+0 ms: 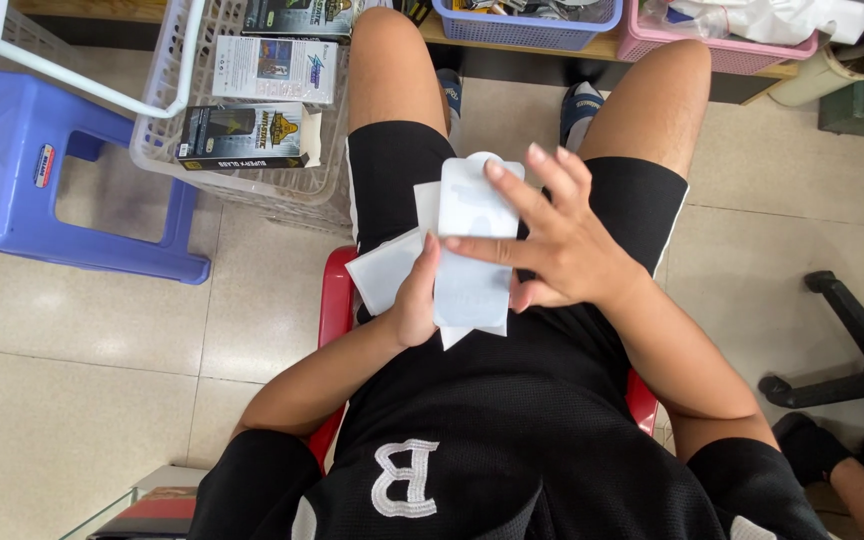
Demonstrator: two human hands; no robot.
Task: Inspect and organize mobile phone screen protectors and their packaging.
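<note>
The left hand [414,300] is gripping a stack of white pouches [472,255] from beneath, while the right hand [562,245] is lying spread-fingered, flat on top.

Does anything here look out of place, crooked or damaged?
Only slightly. The white sleeves between the left hand and right hand are fanned unevenly, corners sticking out. In the white basket, one black box lies on its side. No damage or spill shows.

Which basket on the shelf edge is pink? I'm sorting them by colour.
The pink basket at the far right, holding white wrapping; the basket beside it is blue.
</note>
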